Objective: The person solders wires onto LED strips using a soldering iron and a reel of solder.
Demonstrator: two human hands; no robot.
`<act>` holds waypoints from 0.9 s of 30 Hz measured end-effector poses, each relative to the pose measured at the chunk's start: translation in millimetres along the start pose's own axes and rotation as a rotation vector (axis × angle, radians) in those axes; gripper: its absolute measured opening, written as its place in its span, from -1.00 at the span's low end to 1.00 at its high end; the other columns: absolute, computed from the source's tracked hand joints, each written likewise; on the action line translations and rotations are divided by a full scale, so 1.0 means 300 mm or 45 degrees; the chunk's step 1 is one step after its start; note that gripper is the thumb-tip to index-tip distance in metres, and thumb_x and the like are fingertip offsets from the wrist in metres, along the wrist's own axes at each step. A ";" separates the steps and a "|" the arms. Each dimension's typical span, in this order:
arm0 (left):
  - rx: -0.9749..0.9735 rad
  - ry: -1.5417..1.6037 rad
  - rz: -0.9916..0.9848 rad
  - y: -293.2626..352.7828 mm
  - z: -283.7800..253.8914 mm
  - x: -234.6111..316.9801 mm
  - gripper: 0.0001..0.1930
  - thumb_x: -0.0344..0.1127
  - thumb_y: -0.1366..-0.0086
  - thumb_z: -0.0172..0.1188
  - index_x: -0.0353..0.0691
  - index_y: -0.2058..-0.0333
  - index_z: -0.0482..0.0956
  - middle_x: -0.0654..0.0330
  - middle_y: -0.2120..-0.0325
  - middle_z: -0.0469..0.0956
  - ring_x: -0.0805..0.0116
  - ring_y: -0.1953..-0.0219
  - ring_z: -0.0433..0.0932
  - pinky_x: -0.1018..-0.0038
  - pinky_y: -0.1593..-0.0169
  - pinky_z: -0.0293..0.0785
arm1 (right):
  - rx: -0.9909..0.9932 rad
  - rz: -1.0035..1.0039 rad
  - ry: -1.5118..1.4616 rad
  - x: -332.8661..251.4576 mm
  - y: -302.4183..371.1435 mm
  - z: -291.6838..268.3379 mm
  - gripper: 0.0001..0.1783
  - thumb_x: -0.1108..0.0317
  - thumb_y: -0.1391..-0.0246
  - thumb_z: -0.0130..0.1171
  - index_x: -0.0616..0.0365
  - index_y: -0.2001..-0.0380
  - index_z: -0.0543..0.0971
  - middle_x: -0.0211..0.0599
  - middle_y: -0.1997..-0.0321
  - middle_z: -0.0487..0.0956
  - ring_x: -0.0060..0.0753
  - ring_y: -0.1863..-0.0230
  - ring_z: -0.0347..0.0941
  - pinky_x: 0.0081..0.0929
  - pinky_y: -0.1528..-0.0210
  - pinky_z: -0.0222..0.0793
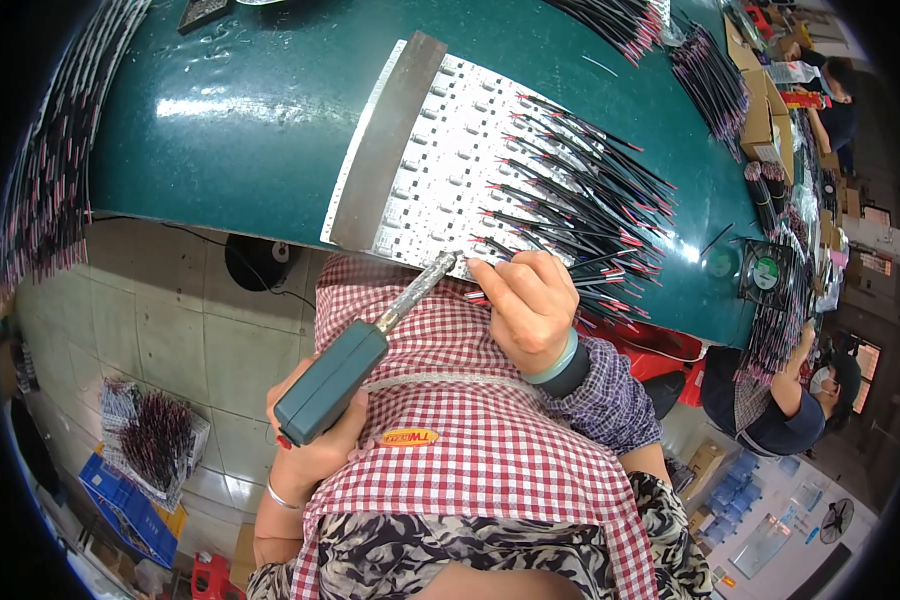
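My left hand (320, 415) is wrapped around the dark green handle of a soldering gun (335, 380). Its silvery shaft slants up to the right, and the tip meets the near edge of a white circuit board panel (455, 120). Close beside that tip, my right hand (532, 305) is closed in a pinch at the panel's edge. A black wire (595, 266) comes out from under its fingers; the exact grip is partly hidden. Several black wires with red ends (580, 180) fan out from the panel's right side. A flat grey metal bar (390, 140) lies along its left part.
The panel rests on a green table (240, 130). Bundles of wires hang at the far left (55, 150) and lie at the upper right (710, 85). A small black fan (765, 270) stands on the right. A blue crate (130, 505) sits on the floor. Two people work at the right.
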State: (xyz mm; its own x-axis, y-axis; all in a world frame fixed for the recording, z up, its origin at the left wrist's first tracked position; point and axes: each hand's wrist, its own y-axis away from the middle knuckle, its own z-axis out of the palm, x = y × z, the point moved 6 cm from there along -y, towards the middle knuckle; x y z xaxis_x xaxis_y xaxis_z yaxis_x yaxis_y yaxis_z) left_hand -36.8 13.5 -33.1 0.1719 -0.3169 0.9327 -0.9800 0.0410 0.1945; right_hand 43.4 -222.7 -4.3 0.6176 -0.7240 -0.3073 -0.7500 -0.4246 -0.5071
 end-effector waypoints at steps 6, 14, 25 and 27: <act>0.038 -0.032 0.088 -0.003 -0.008 0.028 -0.78 -0.56 0.02 0.32 -0.42 0.31 0.67 0.03 0.43 0.60 0.20 0.50 0.60 0.41 0.40 0.49 | 0.011 0.005 -0.013 0.003 -0.003 0.000 -0.59 0.60 0.32 0.19 0.27 0.24 0.68 -0.40 0.47 0.45 -0.34 0.37 0.44 -0.38 0.39 0.30; -0.005 0.019 0.018 0.003 0.006 0.010 -0.80 -0.55 0.03 0.31 -0.41 0.34 0.66 0.04 0.42 0.59 0.19 0.50 0.58 0.40 0.40 0.48 | 0.000 0.013 -0.057 0.006 -0.007 -0.003 -0.60 0.60 0.31 0.19 0.27 0.25 0.68 -0.40 0.48 0.44 -0.32 0.37 0.44 -0.38 0.39 0.29; 0.042 -0.042 0.027 0.016 -0.004 0.001 -0.81 -0.56 0.03 0.31 -0.40 0.36 0.65 0.06 0.47 0.57 0.19 0.53 0.57 0.41 0.42 0.47 | -0.006 0.031 -0.071 0.009 -0.007 -0.003 -0.60 0.61 0.32 0.18 0.24 0.26 0.68 -0.39 0.48 0.44 -0.31 0.37 0.44 -0.36 0.39 0.29; 0.106 0.021 0.103 0.018 -0.006 0.001 -0.81 -0.56 0.02 0.32 -0.40 0.35 0.65 0.06 0.47 0.57 0.20 0.52 0.58 0.42 0.41 0.48 | -0.005 0.039 -0.075 0.011 -0.007 -0.004 -0.60 0.62 0.32 0.18 0.25 0.27 0.68 -0.39 0.48 0.44 -0.31 0.37 0.44 -0.36 0.39 0.29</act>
State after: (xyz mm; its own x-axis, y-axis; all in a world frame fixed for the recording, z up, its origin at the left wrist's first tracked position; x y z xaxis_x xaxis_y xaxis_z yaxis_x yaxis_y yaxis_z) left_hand -41.8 15.2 -31.2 0.0930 -0.3003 0.9493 -0.9955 -0.0130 0.0935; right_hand 46.8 -224.8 -3.4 0.6072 -0.7034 -0.3695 -0.7697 -0.4052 -0.4934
